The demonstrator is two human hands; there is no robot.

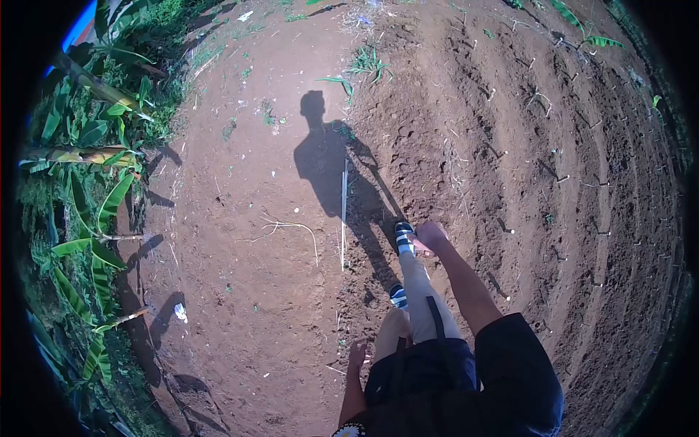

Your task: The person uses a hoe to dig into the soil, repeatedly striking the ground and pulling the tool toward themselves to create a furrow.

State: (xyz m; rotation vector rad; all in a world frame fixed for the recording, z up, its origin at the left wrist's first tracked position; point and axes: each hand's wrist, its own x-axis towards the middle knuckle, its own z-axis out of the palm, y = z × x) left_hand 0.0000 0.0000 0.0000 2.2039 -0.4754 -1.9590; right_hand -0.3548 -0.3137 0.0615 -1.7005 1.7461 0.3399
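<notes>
Our left hand (pixel 357 355) and right hand (pixel 431 237) hang empty, well apart. The white stick (pixel 344 211) lies ahead on the dirt (pixel 247 291), pointing away from us, probably nearer the right hand.

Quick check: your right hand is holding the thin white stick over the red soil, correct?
Not quite. The right hand holds nothing in its grip. The thin white stick is apart from it, off to its left on the red soil, as the head view shows.
</notes>
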